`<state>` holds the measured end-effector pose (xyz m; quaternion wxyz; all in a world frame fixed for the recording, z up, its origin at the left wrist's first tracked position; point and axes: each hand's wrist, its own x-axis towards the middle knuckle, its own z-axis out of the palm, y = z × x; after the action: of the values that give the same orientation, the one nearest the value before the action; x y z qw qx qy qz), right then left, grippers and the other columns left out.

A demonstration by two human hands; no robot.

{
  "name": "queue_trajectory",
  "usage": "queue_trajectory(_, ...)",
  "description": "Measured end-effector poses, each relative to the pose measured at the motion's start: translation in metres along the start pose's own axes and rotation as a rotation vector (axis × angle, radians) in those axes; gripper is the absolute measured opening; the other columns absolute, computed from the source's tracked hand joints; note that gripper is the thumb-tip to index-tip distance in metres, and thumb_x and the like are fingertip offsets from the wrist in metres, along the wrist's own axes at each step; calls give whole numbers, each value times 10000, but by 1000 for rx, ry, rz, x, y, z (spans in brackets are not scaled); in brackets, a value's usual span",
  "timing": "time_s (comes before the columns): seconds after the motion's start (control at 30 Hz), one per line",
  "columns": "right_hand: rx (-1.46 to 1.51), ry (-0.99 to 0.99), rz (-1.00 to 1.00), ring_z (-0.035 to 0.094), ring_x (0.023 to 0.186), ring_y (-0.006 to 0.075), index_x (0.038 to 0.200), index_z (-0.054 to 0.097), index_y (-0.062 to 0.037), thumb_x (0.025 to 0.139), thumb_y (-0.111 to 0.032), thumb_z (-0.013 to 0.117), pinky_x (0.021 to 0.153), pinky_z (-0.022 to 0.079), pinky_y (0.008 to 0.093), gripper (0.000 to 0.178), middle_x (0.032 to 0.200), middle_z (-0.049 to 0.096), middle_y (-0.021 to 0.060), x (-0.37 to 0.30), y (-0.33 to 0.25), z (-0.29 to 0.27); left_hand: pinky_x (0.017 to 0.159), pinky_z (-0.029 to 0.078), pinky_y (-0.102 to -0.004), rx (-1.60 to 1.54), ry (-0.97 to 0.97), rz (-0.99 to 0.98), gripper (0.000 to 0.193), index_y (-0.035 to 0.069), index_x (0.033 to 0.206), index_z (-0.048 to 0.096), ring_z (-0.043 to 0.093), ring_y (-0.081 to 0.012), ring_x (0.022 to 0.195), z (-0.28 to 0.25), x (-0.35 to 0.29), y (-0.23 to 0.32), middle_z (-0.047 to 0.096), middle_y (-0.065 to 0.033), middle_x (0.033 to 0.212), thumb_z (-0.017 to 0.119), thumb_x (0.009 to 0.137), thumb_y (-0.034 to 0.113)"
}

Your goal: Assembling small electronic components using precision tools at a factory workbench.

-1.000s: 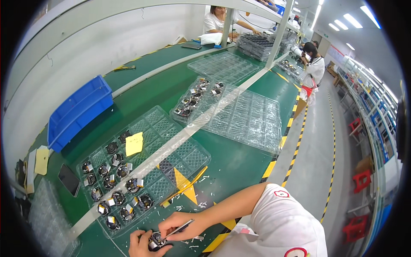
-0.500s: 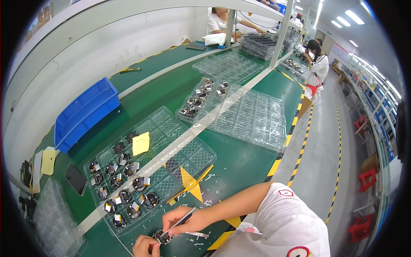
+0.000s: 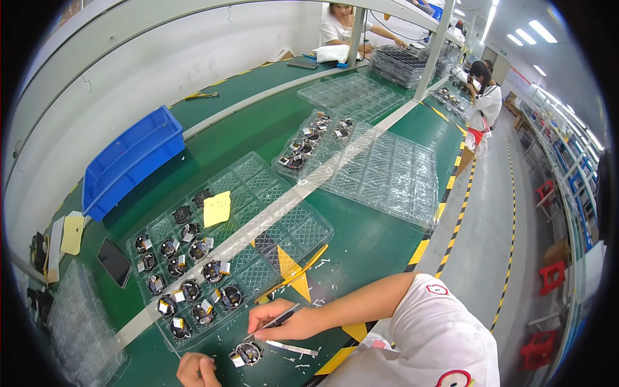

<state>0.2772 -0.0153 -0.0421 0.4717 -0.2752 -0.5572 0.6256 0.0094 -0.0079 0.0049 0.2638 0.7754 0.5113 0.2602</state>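
A pair of tweezers [image 3: 282, 317] is gripped in my right hand [image 3: 278, 322], its tip pointing down and left, just above a round black electronic module [image 3: 247, 353]. The module lies on the green table and has a metallic rim and a small white block at its lower left. My left hand [image 3: 196, 370] rests to the left of the module, apart from it, fingers curled and nothing seen in them. A slim pale metal strip [image 3: 292, 348] lies beside the module. Behind my hands, a clear compartment tray [image 3: 290, 226] holds several similar modules [image 3: 203, 312].
A yellow note [image 3: 216, 208] lies on the near tray, a yellow stick [image 3: 303, 274] along its edge. White scraps litter the table. A phone [image 3: 115, 262] and blue bin [image 3: 132, 161] stand left; another module tray [image 3: 387, 174] lies beyond. Two people work farther off.
My left hand has let go of the module and drawn back left. The module now rests on the table, and my right hand has lifted slightly away with the tweezers.
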Motion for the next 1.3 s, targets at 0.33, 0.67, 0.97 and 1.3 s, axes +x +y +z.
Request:
queue_trajectory(0.33,13,-31,68,561,733,56,997,555,-12,953,-87,552,638,446,227,87,840,616,25,-2,-9,-3,623,480,-375,-62,81,156,167,-20,708,609,620,-327,696,8,13,27,655,-168,789,679,837,61)
queue_trajectory(0.67,-106,-17,63,583,784,82,1032,603,8,968,-97,548,693,478,245,135,909,642,57,-1,-14,-2,811,469,-423,145,-159,398,670,30,1077,623,593,-345,889,3,17,22,631,-150,959,898,550,339)
queue_trajectory(0.97,-93,-14,32,580,768,73,939,601,7,920,-44,606,669,467,244,55,831,628,30,-3,-12,2,814,426,-419,149,-180,326,520,44,1027,636,523,-337,890,32,1,27,567,-129,937,839,565,168)
queue_trajectory(1.3,-209,55,-61,609,772,97,974,577,-9,896,-58,639,674,483,256,111,824,636,49,-2,-13,6,639,464,-376,45,-89,-3,539,23,947,549,585,-301,691,47,-8,21,594,-114,787,894,556,158)
